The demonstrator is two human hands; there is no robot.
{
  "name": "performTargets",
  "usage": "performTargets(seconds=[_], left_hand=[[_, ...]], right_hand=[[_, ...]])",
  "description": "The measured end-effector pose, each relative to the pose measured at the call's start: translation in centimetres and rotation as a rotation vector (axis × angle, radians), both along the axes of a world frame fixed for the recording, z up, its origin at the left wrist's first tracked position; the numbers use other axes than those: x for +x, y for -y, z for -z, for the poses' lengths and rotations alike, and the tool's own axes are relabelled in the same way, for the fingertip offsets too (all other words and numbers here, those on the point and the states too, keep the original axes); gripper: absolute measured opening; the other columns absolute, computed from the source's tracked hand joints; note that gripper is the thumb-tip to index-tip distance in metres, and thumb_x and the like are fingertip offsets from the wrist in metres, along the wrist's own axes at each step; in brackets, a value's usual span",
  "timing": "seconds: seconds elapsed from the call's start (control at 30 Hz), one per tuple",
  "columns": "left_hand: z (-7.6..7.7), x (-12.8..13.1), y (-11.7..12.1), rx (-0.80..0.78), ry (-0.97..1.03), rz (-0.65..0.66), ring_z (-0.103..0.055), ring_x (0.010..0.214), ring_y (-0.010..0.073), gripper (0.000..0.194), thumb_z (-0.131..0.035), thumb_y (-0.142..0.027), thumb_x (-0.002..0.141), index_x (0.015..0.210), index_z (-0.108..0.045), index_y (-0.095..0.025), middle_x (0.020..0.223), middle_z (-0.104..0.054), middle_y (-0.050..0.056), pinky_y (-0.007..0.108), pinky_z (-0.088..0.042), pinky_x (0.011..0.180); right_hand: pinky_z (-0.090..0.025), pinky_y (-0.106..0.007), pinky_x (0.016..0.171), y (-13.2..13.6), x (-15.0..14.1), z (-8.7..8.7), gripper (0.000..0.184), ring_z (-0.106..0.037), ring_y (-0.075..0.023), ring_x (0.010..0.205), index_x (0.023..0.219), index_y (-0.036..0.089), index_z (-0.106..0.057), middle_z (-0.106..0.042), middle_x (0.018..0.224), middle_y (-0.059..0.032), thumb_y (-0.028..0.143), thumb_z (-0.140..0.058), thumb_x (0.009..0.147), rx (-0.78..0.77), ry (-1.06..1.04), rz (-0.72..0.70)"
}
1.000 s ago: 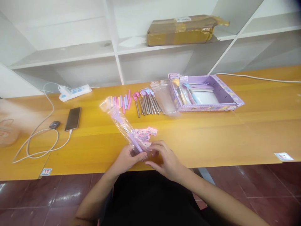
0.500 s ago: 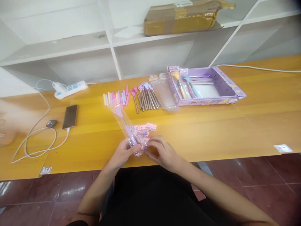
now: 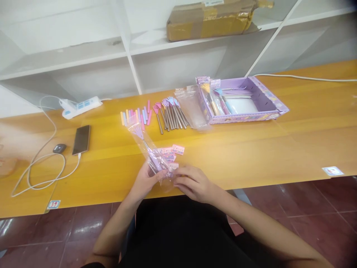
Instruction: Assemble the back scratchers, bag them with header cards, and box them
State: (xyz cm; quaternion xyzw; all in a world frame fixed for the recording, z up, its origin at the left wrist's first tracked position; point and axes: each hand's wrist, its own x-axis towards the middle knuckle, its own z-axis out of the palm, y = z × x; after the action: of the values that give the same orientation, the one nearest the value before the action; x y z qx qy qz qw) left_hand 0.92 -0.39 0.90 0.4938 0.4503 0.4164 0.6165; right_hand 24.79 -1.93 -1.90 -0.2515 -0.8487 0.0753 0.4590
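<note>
My left hand (image 3: 143,181) is closed around the lower part of a purple back scratcher (image 3: 154,158) inside a clear plastic bag (image 3: 134,123). Its hand-shaped head points away from me. The fingers of my right hand (image 3: 195,182) pinch at the near end of the bag; whether they also hold a small card I cannot make out. Several pink printed cards (image 3: 177,149) lie just beyond my hands. Farther back are several metal-stemmed back scratchers (image 3: 174,117) with coloured heads, beside short pastel handle sleeves (image 3: 143,116).
A purple display box (image 3: 248,118) holds bagged back scratchers, with flat clear bags (image 3: 191,108) to its left. On the left lie a phone (image 3: 81,139), a dark small device (image 3: 59,148), a white cable and a power strip (image 3: 82,107). A taped carton (image 3: 210,22) sits on the shelf.
The near end of the bag has shifted slightly and now hangs lower between my hands. My right fingers have curled in closer together. The whole view has shifted a little.
</note>
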Motion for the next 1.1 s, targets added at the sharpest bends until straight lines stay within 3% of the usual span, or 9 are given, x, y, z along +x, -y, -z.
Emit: performTargets(seconds=[0.1,0.2,0.33,0.5,0.7,0.8,1.0,1.1], left_hand=[[0.4,-0.2,0.0,0.015,0.067,-0.002,-0.072,0.105,0.0224,0.053,-0.086,-0.048,0.093,0.137,-0.069,-0.023,0.111,-0.079,0.006,0.034,-0.055,0.098],[0.6,-0.2,0.0,0.022,0.046,0.024,-0.073,0.108,0.0235,0.050,-0.088,-0.044,0.091,0.132,-0.070,-0.022,0.113,-0.080,0.007,0.035,-0.056,0.101],[0.5,0.2,0.0,0.022,0.009,0.111,-0.074,0.110,0.0251,0.044,-0.088,-0.041,0.092,0.126,-0.071,-0.020,0.118,-0.080,0.009,0.039,-0.057,0.103],[0.5,0.1,0.1,0.037,0.025,0.178,-0.074,0.118,0.0274,0.037,-0.080,-0.044,0.098,0.126,-0.072,-0.020,0.125,-0.080,0.011,0.042,-0.056,0.107],[1.1,-0.5,0.3,0.031,-0.003,0.286,-0.072,0.125,0.0325,0.058,-0.092,-0.043,0.087,0.137,-0.071,-0.023,0.133,-0.077,0.013,0.045,-0.055,0.111],[1.1,-0.3,0.5,0.050,-0.075,0.278,-0.072,0.123,0.0316,0.059,-0.094,-0.037,0.085,0.137,-0.071,-0.022,0.133,-0.076,0.013,0.044,-0.056,0.110],[1.0,0.1,0.5,-0.021,0.006,0.287,-0.075,0.111,0.0249,0.049,-0.086,-0.033,0.093,0.137,-0.067,-0.023,0.128,-0.078,0.011,0.037,-0.061,0.097],[1.0,0.1,0.5,-0.048,0.051,0.290,-0.076,0.107,0.0237,0.050,-0.087,-0.033,0.094,0.138,-0.066,-0.023,0.126,-0.078,0.011,0.036,-0.061,0.093]], right_hand=[[-0.068,-0.040,0.088,0.2,0.1,-0.2,0.022,-0.077,-0.0245,0.108,0.121,0.023,-0.067,-0.074,0.128,-0.0149,0.015,-0.071,0.100,-0.007,-0.045,0.018],[-0.067,-0.039,0.089,0.3,0.2,-0.2,0.025,-0.078,-0.0242,0.110,0.121,0.024,-0.068,-0.074,0.132,-0.0151,0.014,-0.073,0.098,0.002,-0.075,0.017],[-0.065,-0.036,0.083,-0.1,0.0,-0.3,0.022,-0.079,-0.0208,0.098,0.122,0.024,-0.065,-0.081,0.116,-0.0096,0.013,-0.068,0.103,-0.086,-0.081,-0.085],[-0.059,-0.031,0.070,-0.6,-0.2,-0.4,0.008,-0.071,-0.0176,0.075,0.112,0.025,-0.066,-0.076,0.088,-0.0028,0.018,-0.066,0.107,-0.255,-0.180,0.010],[-0.054,-0.030,0.066,-0.8,-0.3,0.4,0.006,-0.067,-0.0166,0.073,0.111,0.025,-0.067,-0.074,0.088,-0.0017,0.022,-0.070,0.106,-0.286,-0.155,-0.001],[-0.054,-0.029,0.066,-0.7,-0.4,0.6,0.005,-0.066,-0.0154,0.072,0.110,0.025,-0.067,-0.071,0.086,-0.0006,0.022,-0.070,0.107,-0.322,-0.168,-0.004],[-0.055,-0.029,0.066,-0.5,-0.3,-0.1,0.020,-0.062,-0.0160,0.073,0.123,0.026,-0.061,-0.063,0.088,0.0002,0.025,-0.071,0.105,-0.430,-0.262,0.091],[-0.055,-0.030,0.066,-0.5,-0.1,-0.6,0.030,-0.062,-0.0165,0.076,0.130,0.025,-0.057,-0.065,0.098,-0.0032,0.031,-0.072,0.105,-0.527,-0.271,0.110]])
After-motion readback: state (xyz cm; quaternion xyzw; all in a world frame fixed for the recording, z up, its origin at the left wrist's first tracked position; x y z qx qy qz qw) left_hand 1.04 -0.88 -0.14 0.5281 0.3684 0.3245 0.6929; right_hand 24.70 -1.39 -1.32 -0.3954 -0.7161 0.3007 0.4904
